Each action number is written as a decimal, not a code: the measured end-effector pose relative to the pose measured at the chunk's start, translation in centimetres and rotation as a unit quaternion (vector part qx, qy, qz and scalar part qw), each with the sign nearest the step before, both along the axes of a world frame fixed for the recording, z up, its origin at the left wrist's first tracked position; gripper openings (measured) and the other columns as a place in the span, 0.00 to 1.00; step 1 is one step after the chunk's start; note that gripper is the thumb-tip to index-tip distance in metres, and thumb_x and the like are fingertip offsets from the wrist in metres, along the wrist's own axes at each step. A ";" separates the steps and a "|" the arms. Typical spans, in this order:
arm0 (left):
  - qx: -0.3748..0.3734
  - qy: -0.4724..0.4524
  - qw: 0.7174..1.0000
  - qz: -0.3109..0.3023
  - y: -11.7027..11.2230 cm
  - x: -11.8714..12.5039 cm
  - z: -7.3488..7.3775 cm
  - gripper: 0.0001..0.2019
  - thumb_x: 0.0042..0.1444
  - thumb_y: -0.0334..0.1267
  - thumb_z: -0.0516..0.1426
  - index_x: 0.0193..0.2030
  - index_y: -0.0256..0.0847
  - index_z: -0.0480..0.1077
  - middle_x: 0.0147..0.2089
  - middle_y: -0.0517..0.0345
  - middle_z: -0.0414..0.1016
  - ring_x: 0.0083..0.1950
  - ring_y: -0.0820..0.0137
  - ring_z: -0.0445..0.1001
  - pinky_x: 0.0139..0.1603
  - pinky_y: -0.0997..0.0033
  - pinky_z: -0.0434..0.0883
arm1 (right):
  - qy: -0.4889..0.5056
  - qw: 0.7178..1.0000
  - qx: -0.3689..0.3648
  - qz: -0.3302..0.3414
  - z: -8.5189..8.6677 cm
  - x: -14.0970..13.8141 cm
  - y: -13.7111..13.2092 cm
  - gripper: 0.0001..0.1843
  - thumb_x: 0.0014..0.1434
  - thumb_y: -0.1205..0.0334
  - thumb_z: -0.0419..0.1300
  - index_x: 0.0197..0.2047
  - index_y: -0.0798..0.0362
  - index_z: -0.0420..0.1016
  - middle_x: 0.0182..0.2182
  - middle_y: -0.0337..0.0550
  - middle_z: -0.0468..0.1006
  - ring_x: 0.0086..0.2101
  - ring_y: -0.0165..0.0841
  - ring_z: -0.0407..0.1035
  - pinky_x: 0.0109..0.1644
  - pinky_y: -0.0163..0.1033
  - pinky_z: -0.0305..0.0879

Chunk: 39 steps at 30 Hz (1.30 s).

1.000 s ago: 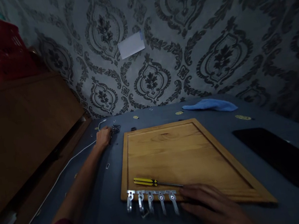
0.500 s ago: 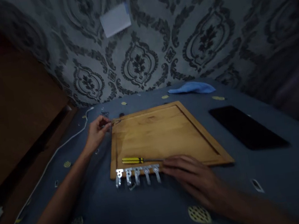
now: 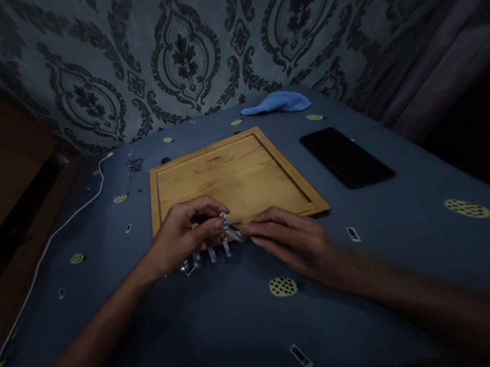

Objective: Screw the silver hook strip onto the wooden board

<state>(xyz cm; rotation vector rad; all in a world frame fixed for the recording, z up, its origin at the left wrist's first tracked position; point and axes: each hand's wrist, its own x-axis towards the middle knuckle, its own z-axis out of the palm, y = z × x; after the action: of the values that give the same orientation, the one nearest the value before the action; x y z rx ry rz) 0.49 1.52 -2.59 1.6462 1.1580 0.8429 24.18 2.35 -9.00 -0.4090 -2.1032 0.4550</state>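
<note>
Flanking a silvery metal bracket at the near edge of the wooden board, the person's left hand and right hand almost meet, the bracket's long axis slanting from the left thumb down toward the right fingertips. The left hand is narrowed to a pinch on a small shiny piece at the bracket's upper end (too small to make out clearly), while the right hand's fingers lie close together, their grip impossible to tell. Other brackets line that edge just to the left.
</note>
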 end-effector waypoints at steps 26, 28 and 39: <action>0.020 0.073 0.997 0.008 -1.6 1.5 -1.6 0.07 0.63 0.38 0.60 0.44 0.40 0.77 0.41 0.56 0.82 0.43 0.69 0.78 0.43 0.71 0.72 | -0.005 0.894 -0.442 0.075 -0.3 -0.7 -1.8 0.12 0.63 0.54 0.65 0.32 0.51 0.76 0.21 0.33 0.73 0.21 0.26 0.67 0.24 0.32 0.62; 0.076 0.133 0.988 0.021 -1.5 1.2 -1.6 0.08 0.65 0.39 0.58 0.45 0.41 0.76 0.42 0.56 0.81 0.44 0.67 0.78 0.46 0.69 0.72 | -0.005 0.856 -0.511 0.079 -0.5 -0.8 -1.7 0.14 0.62 0.50 0.66 0.31 0.51 0.76 0.18 0.32 0.72 0.19 0.25 0.66 0.22 0.31 0.61; 0.127 0.244 0.960 -0.054 -1.8 0.6 -2.1 0.18 0.62 0.42 0.64 0.57 0.42 0.70 0.52 0.53 0.76 0.54 0.61 0.75 0.54 0.62 0.72 | -0.013 0.773 -0.627 0.089 -0.7 -0.7 -0.3 0.21 0.59 0.43 0.69 0.30 0.53 0.74 0.14 0.32 0.70 0.13 0.23 0.59 0.16 0.29 0.53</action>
<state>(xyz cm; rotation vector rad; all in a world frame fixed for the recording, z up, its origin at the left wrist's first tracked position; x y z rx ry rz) 1.11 -0.29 -4.69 2.1922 1.3124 0.5441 23.47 2.09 -9.74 -0.9446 -1.5608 1.9809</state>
